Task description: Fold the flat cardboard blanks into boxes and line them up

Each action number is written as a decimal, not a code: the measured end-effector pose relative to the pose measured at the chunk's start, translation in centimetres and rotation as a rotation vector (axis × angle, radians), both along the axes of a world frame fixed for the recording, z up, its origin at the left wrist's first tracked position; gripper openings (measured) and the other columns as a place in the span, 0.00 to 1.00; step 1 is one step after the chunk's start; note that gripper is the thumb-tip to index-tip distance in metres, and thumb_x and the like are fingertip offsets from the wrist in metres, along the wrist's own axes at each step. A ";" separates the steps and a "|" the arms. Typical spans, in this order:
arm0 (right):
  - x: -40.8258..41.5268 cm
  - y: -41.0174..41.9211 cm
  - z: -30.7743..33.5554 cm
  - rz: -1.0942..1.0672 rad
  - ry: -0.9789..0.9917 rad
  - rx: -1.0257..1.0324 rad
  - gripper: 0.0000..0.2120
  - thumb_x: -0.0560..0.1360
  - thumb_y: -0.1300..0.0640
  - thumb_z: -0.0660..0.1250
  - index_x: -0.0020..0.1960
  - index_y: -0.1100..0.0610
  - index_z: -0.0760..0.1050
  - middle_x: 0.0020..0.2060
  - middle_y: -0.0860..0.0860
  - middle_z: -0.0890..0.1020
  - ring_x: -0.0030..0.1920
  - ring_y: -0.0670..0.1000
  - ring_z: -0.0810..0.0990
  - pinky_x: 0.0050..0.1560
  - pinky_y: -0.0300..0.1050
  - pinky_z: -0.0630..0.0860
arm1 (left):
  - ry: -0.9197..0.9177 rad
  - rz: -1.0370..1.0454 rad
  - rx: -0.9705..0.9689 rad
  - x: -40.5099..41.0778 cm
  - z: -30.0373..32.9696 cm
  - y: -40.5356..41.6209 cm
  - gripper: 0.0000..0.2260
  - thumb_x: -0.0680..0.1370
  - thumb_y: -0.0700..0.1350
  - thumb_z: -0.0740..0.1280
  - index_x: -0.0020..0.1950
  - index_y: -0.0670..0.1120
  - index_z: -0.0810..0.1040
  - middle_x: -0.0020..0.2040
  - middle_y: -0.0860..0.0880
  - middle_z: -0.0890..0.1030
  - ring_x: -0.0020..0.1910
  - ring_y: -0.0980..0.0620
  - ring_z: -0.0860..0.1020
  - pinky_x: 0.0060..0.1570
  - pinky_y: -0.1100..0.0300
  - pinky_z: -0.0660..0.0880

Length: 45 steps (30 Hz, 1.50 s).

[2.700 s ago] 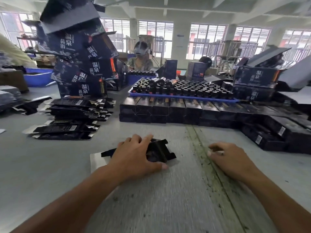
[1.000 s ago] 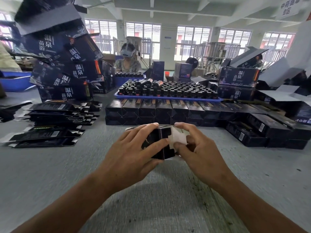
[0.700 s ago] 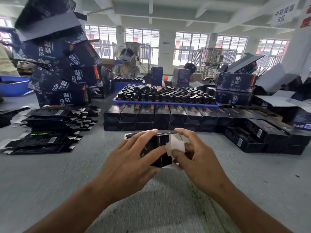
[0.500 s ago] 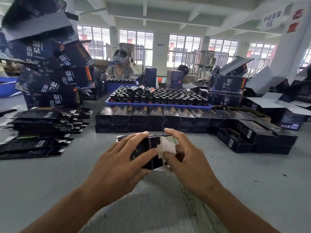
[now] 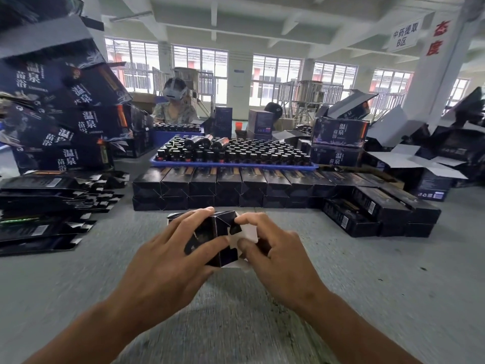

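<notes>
While the left hand [image 5: 168,261] gripped the half-folded box [image 5: 214,241], the right hand [image 5: 278,256] pinched its white flap [image 5: 249,231]. Finished boxes [image 5: 225,186] sat lined up just beyond.

Beyond my hands a blue tray [image 5: 236,167] of dark bottles [image 5: 236,151] sits; farther back, a seated person [image 5: 174,109] faces me.
</notes>
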State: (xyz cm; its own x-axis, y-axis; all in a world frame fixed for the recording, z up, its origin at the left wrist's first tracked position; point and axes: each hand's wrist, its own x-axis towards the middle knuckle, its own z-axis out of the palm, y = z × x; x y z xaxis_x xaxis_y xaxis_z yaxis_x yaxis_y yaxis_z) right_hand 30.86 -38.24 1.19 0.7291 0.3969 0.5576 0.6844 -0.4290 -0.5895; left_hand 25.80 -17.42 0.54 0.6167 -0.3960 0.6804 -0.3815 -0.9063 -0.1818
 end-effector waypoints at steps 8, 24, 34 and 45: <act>-0.2 0.1 0.3 0.019 0.012 -0.022 0.15 0.82 0.56 0.65 0.67 0.45 0.73 0.38 0.38 0.79 0.37 0.38 0.81 0.37 0.30 0.76 | -0.021 0.016 0.008 -0.2 0.2 -0.2 0.30 0.70 0.49 0.77 0.70 0.50 0.73 0.68 0.36 0.75 0.61 0.35 0.78 0.41 0.44 0.83; -0.2 -0.3 0.7 0.091 0.086 -0.195 0.35 0.73 0.52 0.74 0.76 0.40 0.63 0.58 0.39 0.79 0.55 0.33 0.77 0.52 0.24 0.74 | 0.055 0.056 0.003 -0.1 0.1 0.4 0.33 0.64 0.47 0.82 0.67 0.49 0.77 0.69 0.38 0.73 0.63 0.38 0.76 0.39 0.49 0.83; -0.2 -0.2 0.4 0.044 0.063 -0.084 0.24 0.77 0.52 0.72 0.70 0.41 0.72 0.54 0.42 0.84 0.50 0.38 0.82 0.54 0.33 0.78 | 0.047 0.019 -0.004 -0.3 0.2 0.3 0.35 0.64 0.47 0.82 0.70 0.52 0.75 0.70 0.39 0.72 0.64 0.41 0.73 0.39 0.51 0.82; -0.1 0.1 0.4 0.005 0.039 -0.045 0.16 0.75 0.53 0.73 0.61 0.43 0.75 0.50 0.41 0.83 0.47 0.37 0.80 0.47 0.28 0.74 | -0.059 -0.038 0.047 0.1 0.5 0.0 0.21 0.73 0.51 0.61 0.62 0.49 0.84 0.66 0.38 0.77 0.62 0.37 0.78 0.38 0.47 0.84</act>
State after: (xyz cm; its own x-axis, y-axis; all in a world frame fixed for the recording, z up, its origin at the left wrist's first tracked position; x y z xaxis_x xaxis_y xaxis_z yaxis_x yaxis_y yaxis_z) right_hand 30.73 -38.11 1.55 0.7479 0.4246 0.5103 0.6634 -0.4524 -0.5960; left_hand 25.90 -17.40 1.05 0.5601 -0.4506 0.6952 -0.4031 -0.8813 -0.2464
